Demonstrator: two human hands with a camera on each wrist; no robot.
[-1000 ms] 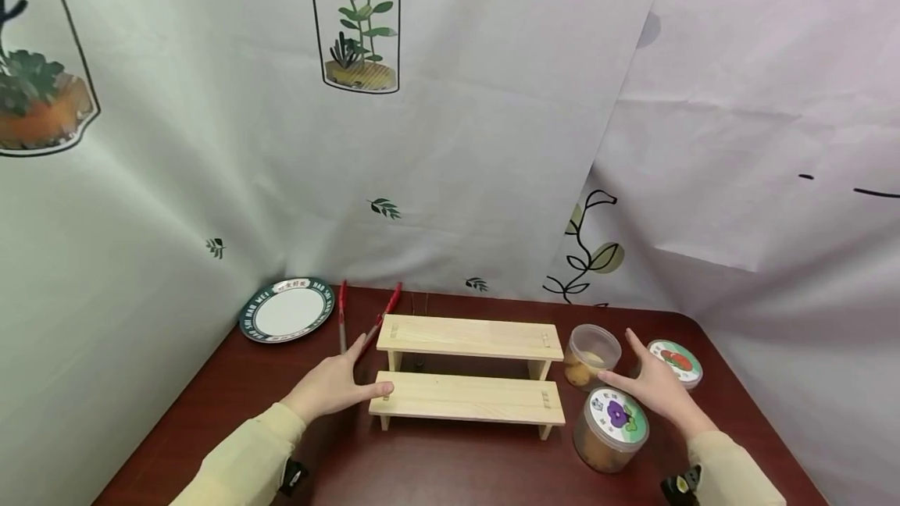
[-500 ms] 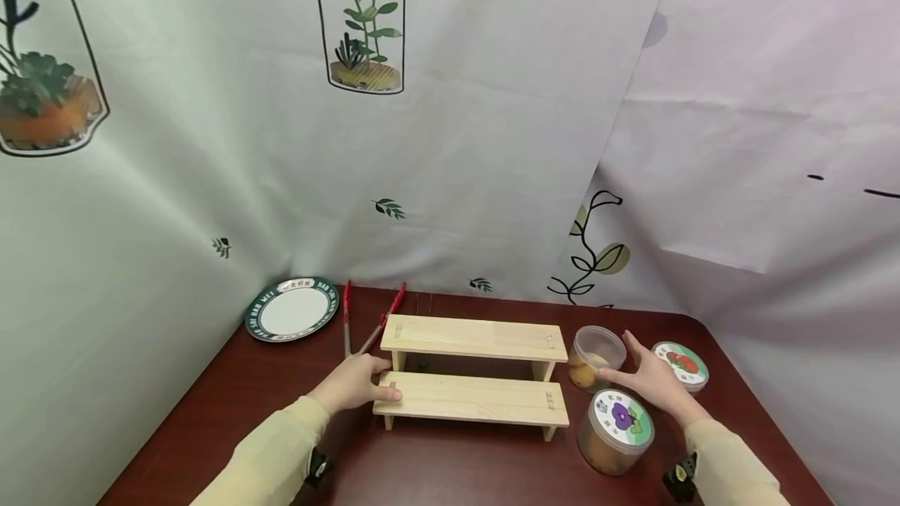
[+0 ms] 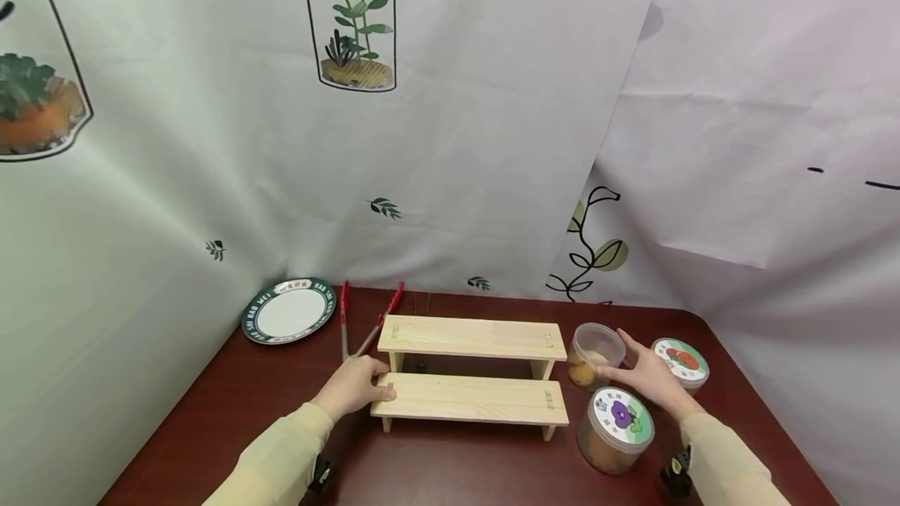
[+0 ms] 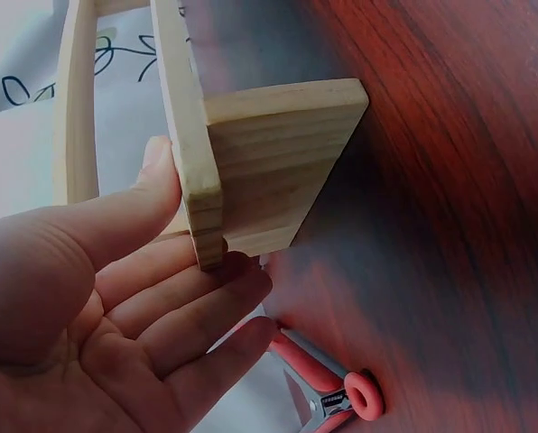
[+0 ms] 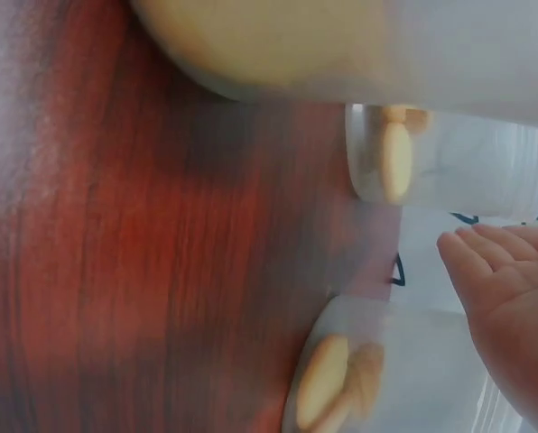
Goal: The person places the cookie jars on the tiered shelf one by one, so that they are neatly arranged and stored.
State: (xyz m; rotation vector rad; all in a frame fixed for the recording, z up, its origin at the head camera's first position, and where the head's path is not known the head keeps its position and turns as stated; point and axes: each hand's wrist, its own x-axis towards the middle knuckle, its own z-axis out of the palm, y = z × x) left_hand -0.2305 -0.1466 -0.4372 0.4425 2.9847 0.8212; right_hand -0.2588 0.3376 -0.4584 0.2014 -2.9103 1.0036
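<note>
Pale wooden two-step stand (image 3: 469, 398) sits on the dark red-brown bench (image 3: 436, 475), directly to the right of the left hand (image 3: 351, 389), which pinches the left end of its lower board: thumb over the top, fingers reaching beneath. To hold it well, the thumb should lie flat near the end with light pressure, since a hold at one end alone could let the stand swing or tip. A red-handled metal tool (image 3: 391, 304) lies just ahead of that hand, so the knuckles are best kept clear of it; a white plate with a dark green lettered rim (image 3: 251, 321) lies farther off, ahead and to its left.

The right hand (image 3: 650, 375) has thumb and fingers apart beside a clear lidless plastic tub (image 3: 598, 338) of yellow biscuits (image 3: 582, 372), just to its left; whether they touch cannot be told. A hold low around the wall, not on the rim, would likely be steadiest. Space looks tight: a clear purple-flower-lidded tub (image 3: 612, 436) stands on this hand's near side, a red-fruit-lidded tub (image 3: 680, 361) just to its right.
</note>
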